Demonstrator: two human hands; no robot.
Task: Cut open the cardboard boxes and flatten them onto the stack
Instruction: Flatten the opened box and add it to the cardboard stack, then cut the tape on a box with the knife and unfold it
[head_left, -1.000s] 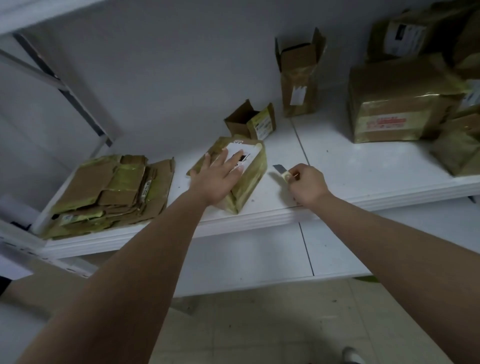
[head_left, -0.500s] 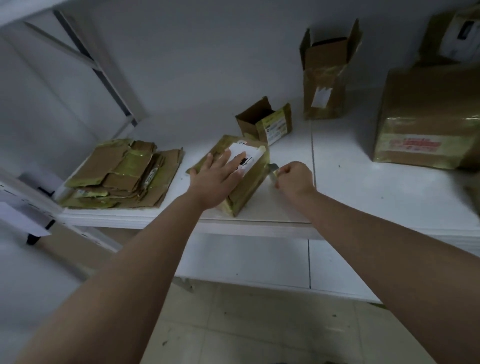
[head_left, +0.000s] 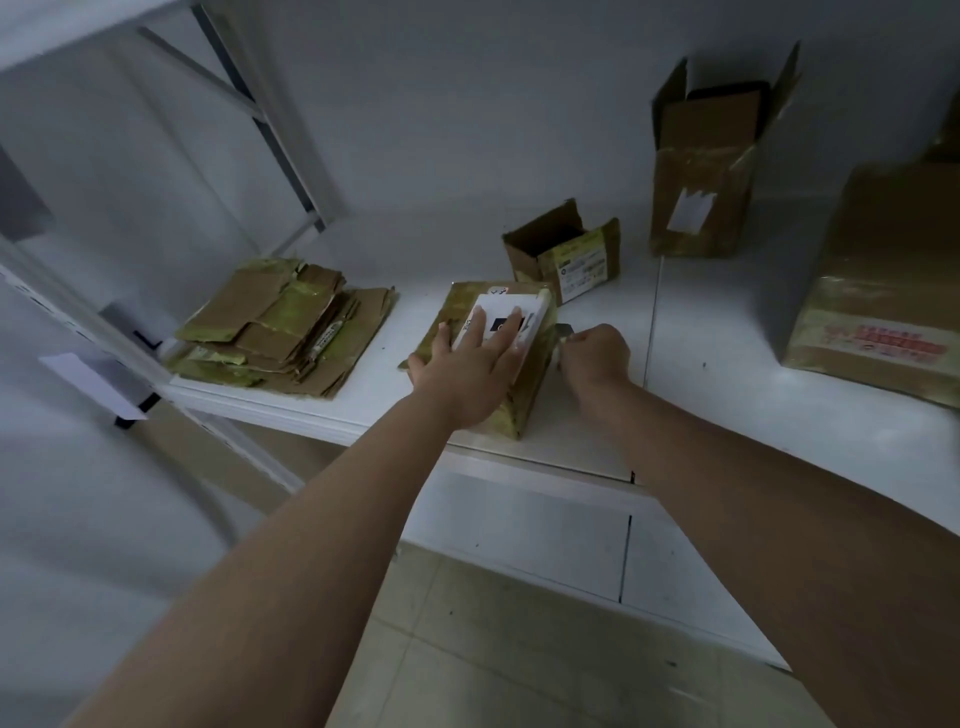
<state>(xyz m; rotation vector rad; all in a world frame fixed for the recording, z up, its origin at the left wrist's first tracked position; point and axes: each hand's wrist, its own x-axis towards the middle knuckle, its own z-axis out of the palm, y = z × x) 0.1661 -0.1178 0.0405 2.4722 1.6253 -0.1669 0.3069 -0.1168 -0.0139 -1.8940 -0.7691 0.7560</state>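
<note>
A small taped cardboard box (head_left: 530, 384) with a white label lies on the white shelf (head_left: 727, 395). My left hand (head_left: 470, 371) presses flat on its top, fingers spread over the label. My right hand (head_left: 597, 358) is closed around a utility knife (head_left: 563, 332), whose blade touches the box's right side. A stack of flattened cardboard (head_left: 283, 327) lies on the shelf to the left.
A small open box (head_left: 563, 254) stands just behind the held box. A tall open box (head_left: 706, 171) stands at the back, and a large taped box (head_left: 883, 286) sits at the right. A diagonal shelf brace (head_left: 270, 119) rises at the left. Tiled floor lies below.
My right hand has moved the knife left, from clear of the box up against its right side. My left hand stays pressed on the box. The camera has shifted closer and leftward.
</note>
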